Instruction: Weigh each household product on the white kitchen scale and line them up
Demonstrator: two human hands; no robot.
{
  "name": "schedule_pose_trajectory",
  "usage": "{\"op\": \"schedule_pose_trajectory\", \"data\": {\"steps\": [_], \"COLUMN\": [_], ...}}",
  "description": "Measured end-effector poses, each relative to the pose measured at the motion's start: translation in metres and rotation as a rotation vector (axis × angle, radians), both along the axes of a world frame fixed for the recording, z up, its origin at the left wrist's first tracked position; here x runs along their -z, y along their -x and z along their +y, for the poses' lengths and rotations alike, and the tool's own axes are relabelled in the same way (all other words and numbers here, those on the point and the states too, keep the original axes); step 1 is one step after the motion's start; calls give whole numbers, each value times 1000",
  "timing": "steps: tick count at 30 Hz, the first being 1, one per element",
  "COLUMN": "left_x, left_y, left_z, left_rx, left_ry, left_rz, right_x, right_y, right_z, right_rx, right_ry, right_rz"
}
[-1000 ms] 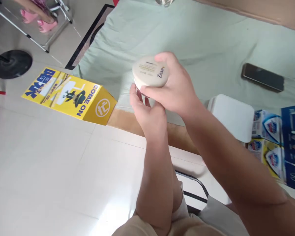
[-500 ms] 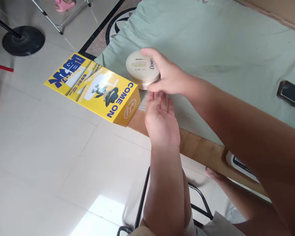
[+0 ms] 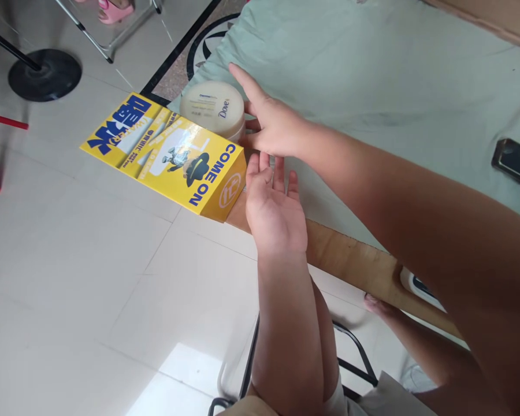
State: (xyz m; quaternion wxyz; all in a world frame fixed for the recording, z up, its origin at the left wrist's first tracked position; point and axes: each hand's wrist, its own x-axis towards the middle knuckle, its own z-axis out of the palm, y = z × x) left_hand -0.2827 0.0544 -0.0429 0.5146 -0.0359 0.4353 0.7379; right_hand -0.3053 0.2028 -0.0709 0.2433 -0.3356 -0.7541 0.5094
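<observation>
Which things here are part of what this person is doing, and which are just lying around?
Seemingly part of it:
Dove tub
right hand, open beside the tub
left hand, open, palm up

Seemingly just lying around:
yellow box, next to the tub
phone

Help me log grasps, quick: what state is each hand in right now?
Left hand: open, palm up, holding nothing.
Right hand: open beside the Dove tub, not gripping it; whether it touches cannot be told.
</observation>
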Motion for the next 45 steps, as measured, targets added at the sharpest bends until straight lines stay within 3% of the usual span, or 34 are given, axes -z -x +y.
{"op": "schedule_pose_trajectory", "data": {"steps": [3,6,7,10,13,17,21,24,27,31,33,36,41,45], "left_x": [-3,-6,-8,-12,-19,-31,-44,-53,-61,-73,-76,-81,-95,-107], "left_y": [-3,-10,-13,-24,-41,-83,-143,-190,-234,-284,-303,-323,-343,-357], "left_z": [3,5,4,0,-6,-10,-16,-27,-42,-58,-61,-64,-81,-98], "left_rx": [-7,40,75,212,353,509,647,846,993,1022,1009,971,1086,817], "left_ry": [-15,-63,-83,-139,-210,-293,-342,-387,-498,-624,-653,-649,-554,-551], "left_rz": [-12,6,19,63,134,242,370,449,494,563,602,655,640,731], "right_x": [-20,-40,-43,-40,-25,-20,-34,-45,-57,-81,-93,-106,-101,-91], "right_y": [-16,-59,-80,-153,-227,-308,-374,-416,-450,-494,-514,-532,-542,-542], "right_z": [-11,-49,-69,-144,-218,-285,-323,-345,-353,-330,-312,-293,-286,-284], "right_rx": [-1,330,448,583,747,827,995,1158,1371,1667,1633,1461,1284,1098], "right_ry": [42,32,29,-42,-90,-60,-108,-181,-350,-643,-569,-359,-337,-481], "right_rz": [-186,-32,38,238,147,15,10,55,153,361,353,320,196,266]}}
